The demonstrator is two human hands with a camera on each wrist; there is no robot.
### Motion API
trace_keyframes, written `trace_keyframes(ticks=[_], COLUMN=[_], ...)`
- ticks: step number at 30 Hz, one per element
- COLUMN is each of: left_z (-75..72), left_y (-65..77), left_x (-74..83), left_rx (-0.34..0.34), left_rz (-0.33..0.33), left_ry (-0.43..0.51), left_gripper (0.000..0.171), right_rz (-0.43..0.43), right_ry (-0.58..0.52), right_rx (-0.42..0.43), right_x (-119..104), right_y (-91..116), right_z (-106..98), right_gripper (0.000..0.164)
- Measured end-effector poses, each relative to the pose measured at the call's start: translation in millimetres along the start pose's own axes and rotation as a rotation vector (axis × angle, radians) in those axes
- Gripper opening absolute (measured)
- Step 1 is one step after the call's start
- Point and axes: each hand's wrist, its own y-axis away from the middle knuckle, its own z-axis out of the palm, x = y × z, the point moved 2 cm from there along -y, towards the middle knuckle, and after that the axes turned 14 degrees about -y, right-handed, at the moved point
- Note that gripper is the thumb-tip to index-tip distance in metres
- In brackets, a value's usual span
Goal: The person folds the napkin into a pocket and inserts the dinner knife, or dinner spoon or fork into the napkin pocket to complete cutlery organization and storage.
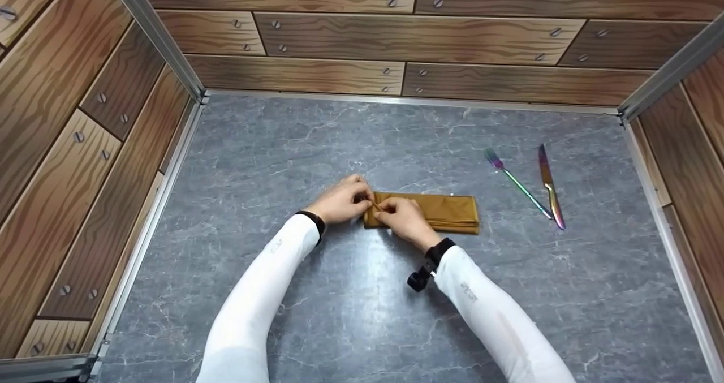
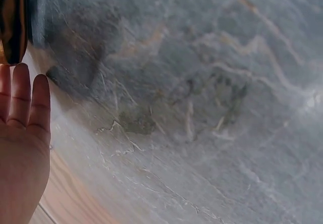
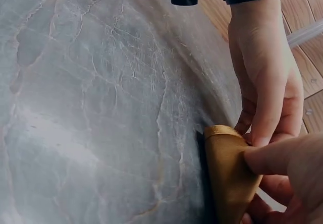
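Observation:
A golden-brown cloth (image 1: pixel 447 210), folded into a flat long strip, lies on the grey marbled surface. At its left end, my left hand (image 1: pixel 341 199) pinches the edge between thumb and forefinger. Close beside it, my right hand (image 1: pixel 406 220) pinches a bit of the same end, fingertips almost meeting the left ones. The right wrist view shows the cloth end (image 3: pixel 229 173) raised in a rolled fold, with the left hand (image 3: pixel 267 82) above and the right hand (image 3: pixel 303 173) at the side. In the left wrist view, only some fingers of the left hand (image 2: pixel 22 148) show, below the cloth (image 2: pixel 12 22).
Right of the cloth lie a rainbow-coloured fork (image 1: pixel 520 185) and a matching knife (image 1: pixel 548 188), their handle ends close together. Wood-patterned walls (image 1: pixel 339 32) with metal edge rails enclose the surface at the back and both sides.

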Motion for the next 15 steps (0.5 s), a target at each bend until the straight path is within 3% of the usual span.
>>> trace_keyframes(ticks=[6, 15], left_z=[-1.4, 0.4], left_y=[-1.0, -3.0], left_x=[0.1, -1.1], left_rx=[-0.007, 0.019], left_rz=[-0.021, 0.003], left_ry=[0.003, 0.047], left_gripper=[0.006, 0.007], right_rz=[0.134, 0.188], right_ry=[-0.121, 0.002], right_rx=[-0.047, -0.077], right_x=[0.8, -1.9], right_y=[-2.1, -3.3], right_z=[-0.9, -0.3], right_gripper=[0.015, 0.023])
